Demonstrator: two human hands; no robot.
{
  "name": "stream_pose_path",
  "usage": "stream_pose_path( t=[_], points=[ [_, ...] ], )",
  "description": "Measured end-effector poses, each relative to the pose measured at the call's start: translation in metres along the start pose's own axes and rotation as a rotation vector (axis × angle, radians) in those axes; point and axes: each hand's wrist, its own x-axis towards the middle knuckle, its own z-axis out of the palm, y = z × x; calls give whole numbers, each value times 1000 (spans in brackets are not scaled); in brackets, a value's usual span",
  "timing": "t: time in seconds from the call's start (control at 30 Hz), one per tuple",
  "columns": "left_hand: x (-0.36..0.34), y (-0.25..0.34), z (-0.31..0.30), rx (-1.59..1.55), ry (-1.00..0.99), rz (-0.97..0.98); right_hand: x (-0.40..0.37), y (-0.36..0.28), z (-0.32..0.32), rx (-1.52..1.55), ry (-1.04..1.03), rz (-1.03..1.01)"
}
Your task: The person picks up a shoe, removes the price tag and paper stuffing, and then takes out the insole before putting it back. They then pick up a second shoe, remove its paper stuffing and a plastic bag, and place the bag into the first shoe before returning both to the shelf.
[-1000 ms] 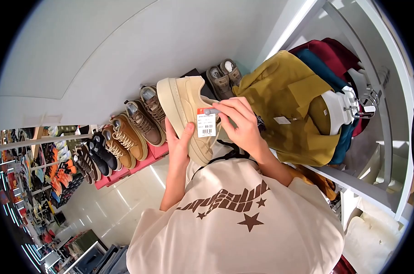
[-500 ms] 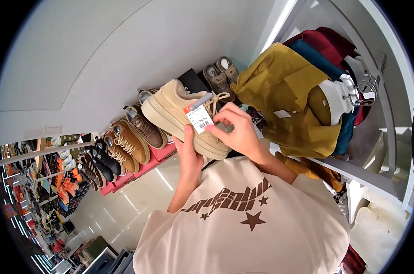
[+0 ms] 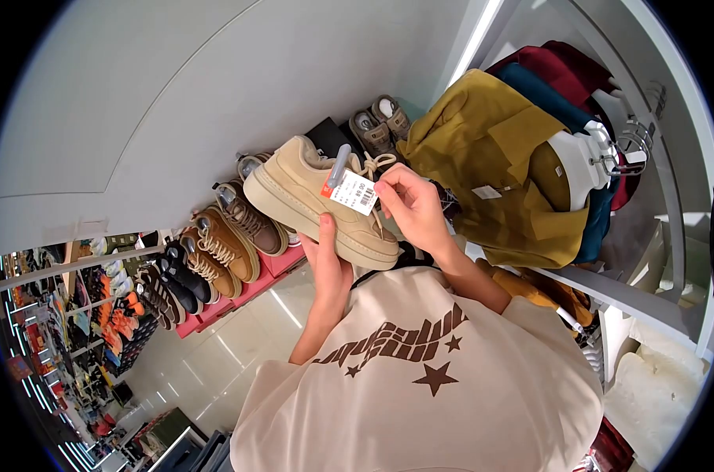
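A beige lace-up sneaker with a thick sole is tilted in front of me, toe toward the lower right. My left hand grips it from below, thumb on the side of the sole and the other fingers hidden beneath. A white price tag with a red edge, printed 89.00 and a barcode, hangs from a grey security tag at the shoe's opening. My right hand pinches the price tag's right edge between thumb and fingers, beside the laces.
Several brown, tan and black shoes line a red shelf on the left. Grey-brown shoes and a black box sit behind the sneaker. On the right, mustard, teal and maroon garments hang on a rack.
My right hand has moved slightly up and right, turning the price tag so its print now runs steeply. The security tag stands more upright. The sneaker stays nearly in place.
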Motion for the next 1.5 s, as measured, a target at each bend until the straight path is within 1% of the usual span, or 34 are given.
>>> stream_pose_path(
  t=[0.07,0.17,0.23,0.27,0.3,0.33,0.4,0.47,0.5,0.53,0.57,0.6,0.63,0.7,0.93,1.07,1.13,1.17,1.27,1.33,1.37,1.43,1.5],
  points=[
    [0,0,0,4,1,3,1,-1,-1,52,-14,53],
    [3,-1,-1,9,-11,18,1,9,1,84,1,43],
    [5,-4,-2,0,5,41,-4,-5,-2,-215,-136,66],
    [6,-4,-3,-1,7,42,-2,3,-2,-107,-259,66],
    [7,-4,-4,-47,-22,71,0,8,-3,-165,-365,59],
    [8,-4,-6,-92,-52,99,0,11,-2,-123,-356,83],
    [11,-4,-10,-73,-56,92,2,17,-3,-80,-347,106],
    [12,-2,-11,-54,-61,86,7,25,-14,194,-320,366],
    [12,1,-10,88,-74,110,8,31,-20,194,-320,366],
    [11,3,-8,230,-87,133,10,37,-25,403,-350,468],
    [11,5,-6,230,-87,133,10,43,-28,613,-379,567],
    [10,7,-3,263,-94,155,9,41,-26,645,-440,534],
    [11,8,-1,296,-101,178,7,43,-26,644,-443,534],
    [13,9,-1,321,-107,195,2,50,-28,781,-401,693],
    [17,10,-3,365,-150,188,3,51,-28,775,-385,672],
    [22,8,-4,354,-157,207,1,56,-26,800,-371,716],
    [26,4,-9,226,-199,109,1,57,-27,807,-371,732],
    [25,3,-10,226,-198,108,2,56,-28,824,-363,737],
    [26,3,-11,313,-226,154,5,63,-34,895,-361,749],
    [37,8,-19,229,-220,279,6,70,-46,950,-364,752],
    [37,13,-23,225,-152,257,5,73,-55,897,-396,774],
    [47,26,-34,226,-139,307,7,70,-66,846,-424,792],
    [53,41,-34,191,-166,317,11,59,-71,600,-468,956]
  ],
)
